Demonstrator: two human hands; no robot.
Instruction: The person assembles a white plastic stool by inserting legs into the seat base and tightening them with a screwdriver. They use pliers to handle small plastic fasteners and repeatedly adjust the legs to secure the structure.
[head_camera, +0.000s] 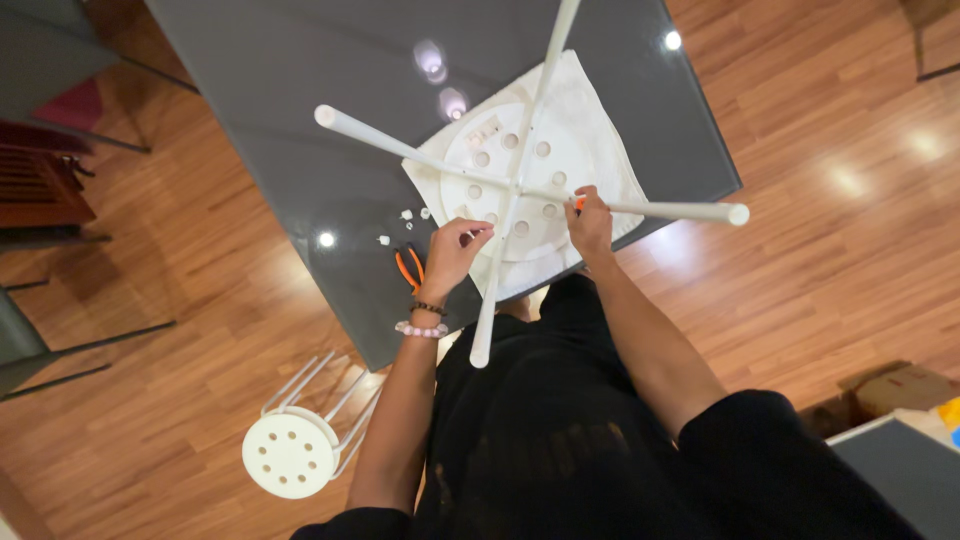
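Observation:
An upside-down white stool (515, 165) with a round holed seat lies on a white cloth (590, 120) on the grey glass table (300, 100); its white legs stick up toward me. My left hand (455, 252) pinches something small at the seat's near-left edge beside a leg. My right hand (590, 222) grips an orange-handled tool against the seat's near-right edge, just under a leg.
Orange-handled pliers (408, 268) and a few small white parts (408, 215) lie on the table left of the cloth. A second assembled white stool (295, 445) stands on the wooden floor at lower left. Dark chairs are at far left, a cardboard box (895, 388) at right.

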